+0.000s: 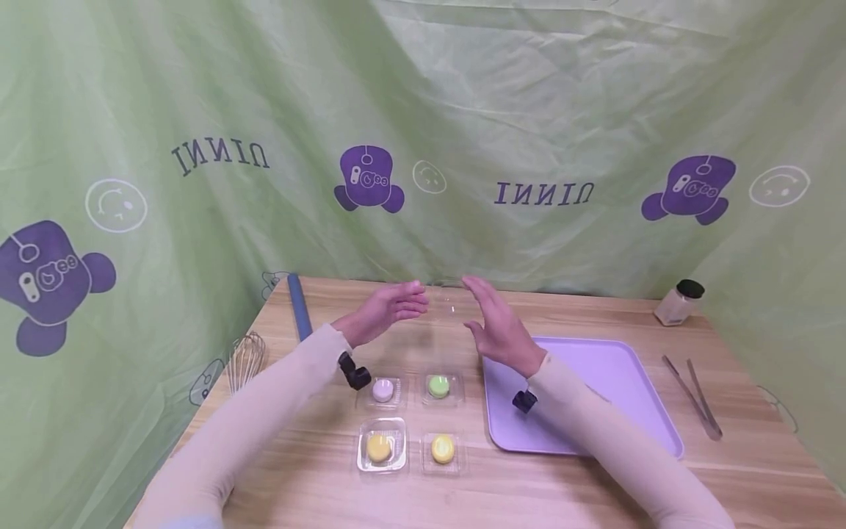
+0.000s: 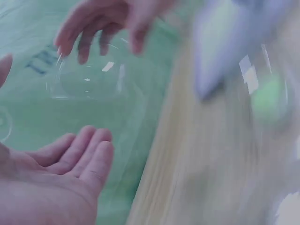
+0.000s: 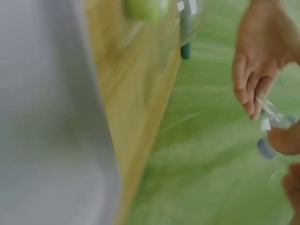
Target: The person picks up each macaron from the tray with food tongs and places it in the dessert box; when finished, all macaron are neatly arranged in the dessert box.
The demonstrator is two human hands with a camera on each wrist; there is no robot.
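Observation:
My right hand is raised over the table's far part, thumb and fingers holding a clear plastic box lid. Facing it, my left hand has its palm turned inward and fingers extended, with nothing in its grasp. Nearer me, clear plastic boxes hold a lilac macaron, a green macaron, an orange-yellow macaron and a yellow macaron. The lid is see-through and faint in the head view; whether the left fingertips touch it, I cannot tell.
Under my right forearm lies a lilac tray. Metal tongs and a black-lidded jar are farther right. At the left are a whisk and a blue rolling pin. A green curtain hangs behind the table.

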